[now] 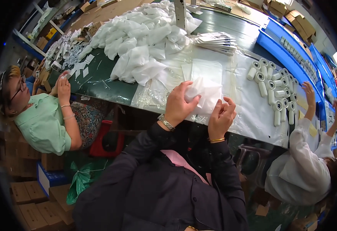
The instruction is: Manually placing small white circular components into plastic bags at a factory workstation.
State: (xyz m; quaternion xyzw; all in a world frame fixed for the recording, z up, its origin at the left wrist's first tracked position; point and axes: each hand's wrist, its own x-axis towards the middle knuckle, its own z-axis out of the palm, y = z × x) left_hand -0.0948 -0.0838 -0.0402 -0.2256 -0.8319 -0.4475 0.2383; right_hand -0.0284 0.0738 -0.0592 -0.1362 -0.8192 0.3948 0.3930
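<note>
My left hand (178,104) grips a thin, translucent white pouch (209,93) at its left side, thumb and fingers around a whitish bulge inside it. What makes the bulge is hard to see through the material. At the pouch's lower right edge, my right hand (221,119) has its thumb and fingers curled closed on the material. Just beyond the pouch lies a stack of flat white bags (209,69). To the right, white handle-shaped pieces with round wheel-like ends (271,84) lie in rows on the plastic-covered table (249,127).
A large heap of filled white pouches (137,38) covers the far left. Behind the bags sits a stack of printed cards (216,41). A metal post (180,15) rises at the back; blue trays (291,54) line the right. Co-workers sit left (45,119) and right (299,169).
</note>
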